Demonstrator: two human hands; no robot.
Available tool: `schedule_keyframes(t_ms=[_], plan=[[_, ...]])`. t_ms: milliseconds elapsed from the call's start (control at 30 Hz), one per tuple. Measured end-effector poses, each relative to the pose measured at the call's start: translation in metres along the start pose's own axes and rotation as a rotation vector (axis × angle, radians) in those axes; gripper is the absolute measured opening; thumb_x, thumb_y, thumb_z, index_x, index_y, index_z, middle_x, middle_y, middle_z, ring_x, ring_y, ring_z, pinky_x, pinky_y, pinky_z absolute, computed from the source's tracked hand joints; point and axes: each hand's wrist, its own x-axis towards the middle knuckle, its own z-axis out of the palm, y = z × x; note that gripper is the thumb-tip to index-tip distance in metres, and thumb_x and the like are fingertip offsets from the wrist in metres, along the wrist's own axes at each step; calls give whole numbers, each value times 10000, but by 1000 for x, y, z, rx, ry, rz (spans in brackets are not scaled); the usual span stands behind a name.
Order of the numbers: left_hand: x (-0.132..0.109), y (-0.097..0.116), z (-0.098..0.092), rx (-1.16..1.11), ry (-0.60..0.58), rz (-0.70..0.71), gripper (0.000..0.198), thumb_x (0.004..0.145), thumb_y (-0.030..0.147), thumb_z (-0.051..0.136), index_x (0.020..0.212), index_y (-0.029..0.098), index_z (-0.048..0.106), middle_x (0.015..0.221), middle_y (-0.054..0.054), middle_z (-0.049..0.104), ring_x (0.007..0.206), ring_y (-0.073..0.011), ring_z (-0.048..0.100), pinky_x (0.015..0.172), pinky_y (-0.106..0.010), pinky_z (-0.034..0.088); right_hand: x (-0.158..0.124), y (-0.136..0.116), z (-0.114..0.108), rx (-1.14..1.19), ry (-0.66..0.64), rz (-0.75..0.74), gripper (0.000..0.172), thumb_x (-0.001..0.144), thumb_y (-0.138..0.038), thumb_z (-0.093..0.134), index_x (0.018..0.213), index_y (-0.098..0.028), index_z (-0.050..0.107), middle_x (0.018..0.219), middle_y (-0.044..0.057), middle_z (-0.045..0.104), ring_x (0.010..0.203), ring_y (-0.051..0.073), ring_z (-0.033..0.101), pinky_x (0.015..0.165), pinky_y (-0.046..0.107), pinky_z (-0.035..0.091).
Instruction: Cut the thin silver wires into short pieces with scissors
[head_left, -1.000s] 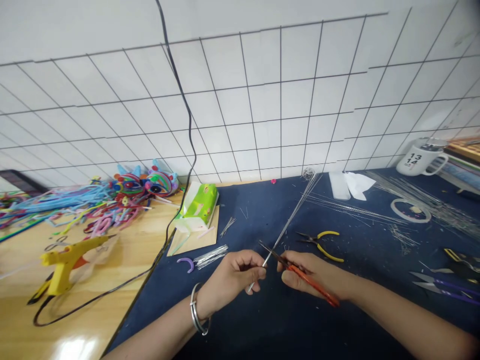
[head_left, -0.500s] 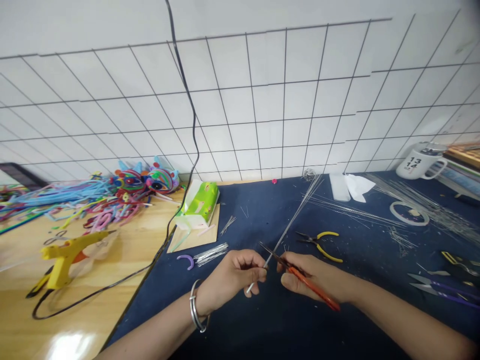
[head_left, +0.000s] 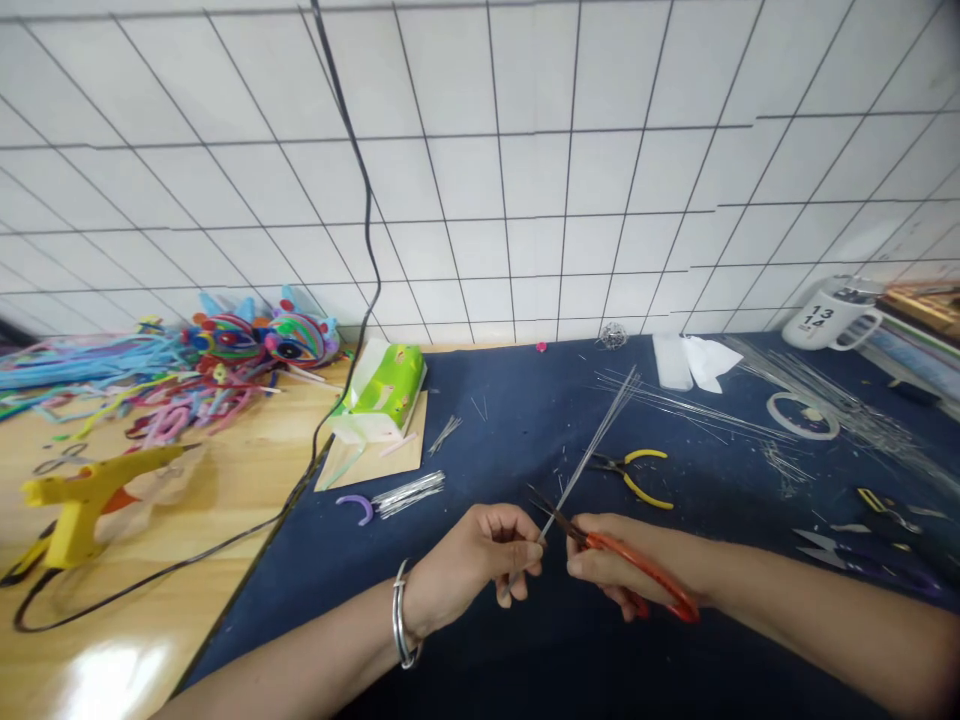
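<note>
Between the closed fingers of my left hand (head_left: 487, 550) runs a thin bundle of metal wires (head_left: 589, 455), slanting up and away over the dark blue mat. My right hand (head_left: 645, 538) is wrapped around red-handled scissors (head_left: 664, 580). Their dark blades lie across the bundle just beyond my left fingertips, slightly apart at the tips. My left fingers partly hide the near end of the bundle. Just past the blades, yellow-handled pliers (head_left: 649, 493) rest open on the mat. To the left lie a stack of short cut wires (head_left: 411, 494) and a purple curved piece (head_left: 358, 507).
A yellow glue gun (head_left: 90, 500) with a black cable sits on the wooden table at left, near colourful pipe cleaners (head_left: 97, 362). A green tissue pack (head_left: 386, 385) stands behind. Right are loose long wires (head_left: 862, 400), a white ring (head_left: 802, 432), purple-handled scissors (head_left: 862, 560) and a mug (head_left: 829, 318).
The view has tipped downward and shifted slightly right. More of the scissors' red handles shows below my right hand. The bundle's white near end is now mostly hidden by my left fingers.
</note>
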Motion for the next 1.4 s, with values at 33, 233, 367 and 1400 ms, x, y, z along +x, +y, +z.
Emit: schedule_keyframes(t_ms=[33,233,367,1400], plan=[[2,-4,2,-31,-14,-26,156,714,245,611,755,105,557,636,-17,589,456,-68,538,381,-145,385,0,2,1,46,-19,53,124,813,-291,401,857,-179,432,559,-55,422,417,63,426,402,176,384],[8,-15,0,-139,-44,-148,173,699,257,623,766,116,547,634,-5,584,432,-53,521,359,-126,364,8,8,2,220,-58,219,93,717,-175,403,802,-195,434,493,-77,376,347,53,374,331,155,346],[11,-14,-7,-167,-44,-193,157,693,238,618,763,116,547,637,-4,586,436,-52,519,357,-124,362,17,17,0,237,-59,311,198,677,-170,404,864,-209,453,460,-76,375,331,65,359,325,170,337],[17,-12,-12,-159,-79,-268,148,708,228,585,760,118,501,630,11,574,437,-48,518,358,-124,377,22,8,3,483,-17,459,172,745,-273,489,898,-234,421,564,-84,302,390,12,282,357,102,251]])
